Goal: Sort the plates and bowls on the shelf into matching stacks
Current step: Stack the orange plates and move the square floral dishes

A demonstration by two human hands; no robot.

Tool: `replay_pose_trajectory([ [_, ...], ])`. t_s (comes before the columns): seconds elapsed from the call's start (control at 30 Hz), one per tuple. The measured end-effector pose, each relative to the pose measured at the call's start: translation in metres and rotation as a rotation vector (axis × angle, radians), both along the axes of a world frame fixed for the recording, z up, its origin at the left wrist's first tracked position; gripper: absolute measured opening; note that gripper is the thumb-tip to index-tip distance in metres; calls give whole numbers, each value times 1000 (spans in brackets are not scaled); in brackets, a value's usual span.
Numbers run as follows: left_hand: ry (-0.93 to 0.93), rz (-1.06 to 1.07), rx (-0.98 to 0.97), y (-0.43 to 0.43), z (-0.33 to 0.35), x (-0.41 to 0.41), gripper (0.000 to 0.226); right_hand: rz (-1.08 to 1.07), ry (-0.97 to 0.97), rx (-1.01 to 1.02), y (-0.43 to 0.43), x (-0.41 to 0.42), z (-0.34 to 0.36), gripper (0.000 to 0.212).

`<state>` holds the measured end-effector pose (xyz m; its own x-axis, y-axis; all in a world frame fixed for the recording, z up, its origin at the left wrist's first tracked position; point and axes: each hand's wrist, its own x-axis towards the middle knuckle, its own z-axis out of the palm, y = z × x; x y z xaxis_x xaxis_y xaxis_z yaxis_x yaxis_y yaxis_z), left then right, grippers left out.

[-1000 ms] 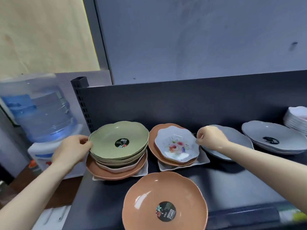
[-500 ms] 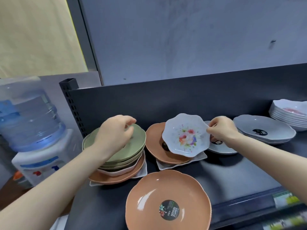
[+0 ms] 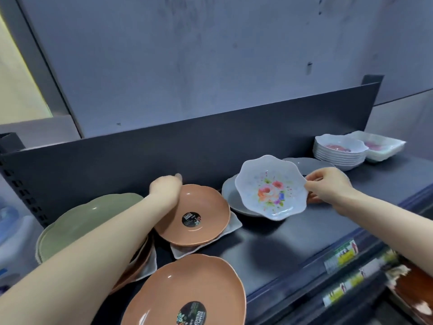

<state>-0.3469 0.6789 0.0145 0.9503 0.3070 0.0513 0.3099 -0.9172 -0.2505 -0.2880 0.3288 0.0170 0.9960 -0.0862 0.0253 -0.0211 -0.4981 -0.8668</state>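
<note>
Floral bowl (image 3: 271,187) is up off the shelf (image 3: 281,235), tilted w/ its inside toward the camera, held over the grey plates (image 3: 230,194). Right hand (image 3: 328,184) pinches its right rim, thumb on the near face, fingers behind. Bowl is white, scalloped edge, flower print in the middle.

Left hand (image 3: 165,187) reaches across to the far-left rim of the brown plate (image 3: 196,214); fingers curl over that edge, but can't tell if it's a real grip or just contact, tips are blurred. That brown plate has a black round sticker and sits on a white square dish (image 3: 230,227), corner poking out at right.

Left of it: green plates (image 3: 79,221) stacked, w/ more brown plates and another white dish under them, mostly hidden by the left forearm. Front edge of shelf: another brown plate w/ sticker (image 3: 185,292), alone, partly cut off by the frame bottom.

Grey plates: one just behind/under the floral bowl, a 2nd further back-right, mostly hidden by bowl + right hand.

Far right back: stack of white floral bowls (image 3: 339,152), same scalloped type as the held one. Just beside it, right, a white squarish dish (image 3: 384,146) w/ pink print.

Price tags (image 3: 341,255) along the shelf lip, blurred.
</note>
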Motion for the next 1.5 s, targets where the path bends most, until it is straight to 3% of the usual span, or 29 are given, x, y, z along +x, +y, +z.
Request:
replay_pose_trajectory([
  [0.13,-20,38,-11,-5,11,5,29,-19,-10,24,-30,6,1,17],
  [0.4,-68,-57,328,-70,93,19,16,12,-31,21,-106,43,16,20],
  [0.47,-136,-61,323,-92,111,28,14,18,-37,20,-134,54,21,16],
  [0.53,-234,-20,215,-121,129,42,8,23,-42,35,-165,66,25,16],
  [0.63,-311,38,-33,-164,142,64,17,46,-27,69,-209,82,25,20],
  [0.83,-372,148,-989,-237,114,79,21,12,66,101,-295,115,12,15],
  [1.03,-412,335,-1535,-275,72,80,15,-21,123,186,-333,164,8,17],
  [1.2,-474,423,-1715,-278,56,97,12,-18,143,254,-322,211,12,16],
  [1.3,-464,409,-1717,-270,55,112,14,-4,156,296,-309,237,12,24],
  [1.5,-469,350,-1693,-263,44,141,19,63,163,251,-277,295,28,16],
])
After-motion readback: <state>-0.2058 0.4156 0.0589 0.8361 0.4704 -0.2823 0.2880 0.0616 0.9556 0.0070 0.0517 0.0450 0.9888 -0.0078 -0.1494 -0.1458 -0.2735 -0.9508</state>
